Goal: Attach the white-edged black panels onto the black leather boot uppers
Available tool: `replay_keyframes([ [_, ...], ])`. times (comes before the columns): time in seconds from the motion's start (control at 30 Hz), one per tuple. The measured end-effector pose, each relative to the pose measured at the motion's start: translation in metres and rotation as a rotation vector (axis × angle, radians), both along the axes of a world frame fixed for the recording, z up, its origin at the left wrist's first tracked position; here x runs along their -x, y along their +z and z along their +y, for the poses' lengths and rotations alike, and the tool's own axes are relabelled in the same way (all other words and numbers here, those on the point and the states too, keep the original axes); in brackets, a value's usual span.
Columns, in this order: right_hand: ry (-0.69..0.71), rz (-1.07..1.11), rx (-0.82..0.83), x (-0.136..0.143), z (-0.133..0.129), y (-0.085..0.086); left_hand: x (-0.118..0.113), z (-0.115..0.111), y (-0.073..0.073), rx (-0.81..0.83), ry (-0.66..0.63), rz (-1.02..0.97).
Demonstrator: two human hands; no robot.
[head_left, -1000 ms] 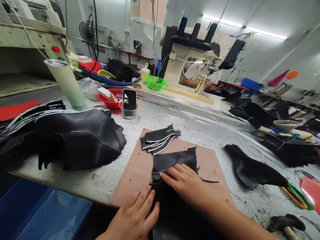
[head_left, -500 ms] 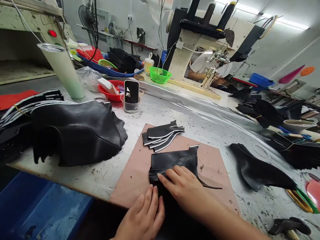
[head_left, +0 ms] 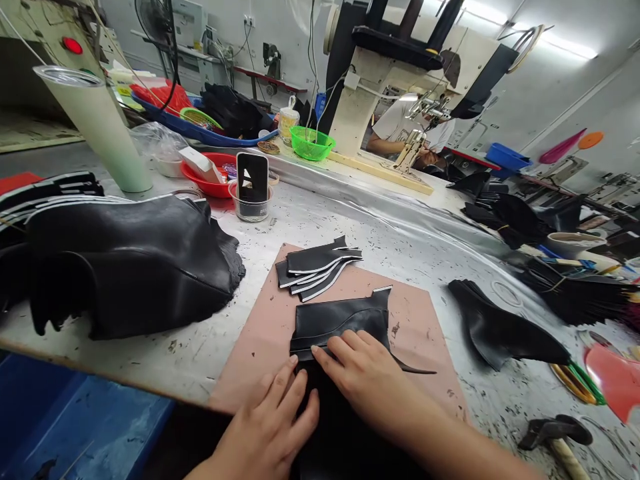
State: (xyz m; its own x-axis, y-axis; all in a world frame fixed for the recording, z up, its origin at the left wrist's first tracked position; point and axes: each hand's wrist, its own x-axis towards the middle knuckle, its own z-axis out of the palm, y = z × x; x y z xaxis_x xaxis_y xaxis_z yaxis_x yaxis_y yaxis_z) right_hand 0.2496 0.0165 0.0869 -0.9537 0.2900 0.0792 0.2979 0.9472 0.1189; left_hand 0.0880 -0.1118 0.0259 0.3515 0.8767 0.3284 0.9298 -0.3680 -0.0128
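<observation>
A black leather shoe-upper piece with a stitched seam lies on a pinkish board at the table's front edge. A thin black strip trails from its right end. My right hand is closed on its lower edge, fingers curled and thumb pressed along the seam. At the lower left corner of the piece is my left hand, fingers apart, the index fingertip at the leather's edge. Black leather hangs down below the table edge between my hands. Behind the piece lies a small stack of white-edged black leather pieces.
A large pile of black leather uppers stands left. To the right are more uppers and a hammer. A phone leans in a clear cup. A sewing machine stands behind; a person sits beyond it. A blue bin is lower left.
My left hand has shifted left, its fingers spreading apart. My right hand stays on the leather piece. The whole view has swung slightly, so things appear further left.
</observation>
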Motion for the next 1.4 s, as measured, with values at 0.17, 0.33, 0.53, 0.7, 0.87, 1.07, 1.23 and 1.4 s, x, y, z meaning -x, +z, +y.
replay_keyframes([
  [0.17,-0.080,-0.060,0.028,-0.030,0.012,0.008,0.011,-0.002,0.017,0.023,-0.016,-0.120],
  [0.33,-0.062,-0.054,0.025,-0.043,0.010,0.003,0.004,0.009,0.020,-0.021,-0.001,-0.125],
  [0.53,-0.055,-0.079,0.008,-0.038,0.006,0.003,-0.015,0.028,0.013,-0.060,0.077,0.086],
  [0.7,-0.055,-0.136,0.017,-0.034,0.001,0.000,-0.024,0.037,0.020,-0.057,0.071,0.205],
  [0.87,-0.142,-0.073,0.255,-0.043,0.005,0.012,-0.031,0.043,0.022,0.070,0.099,0.188],
  [1.07,-0.848,0.067,0.800,-0.088,0.023,0.016,-0.037,0.045,0.006,0.052,0.014,0.044],
  [1.23,-0.857,0.477,1.382,-0.091,0.016,-0.015,-0.039,0.047,0.001,0.109,-0.019,0.072],
  [1.4,-0.910,0.723,1.364,-0.084,0.025,-0.024,-0.037,0.048,0.006,0.119,-0.055,0.186],
])
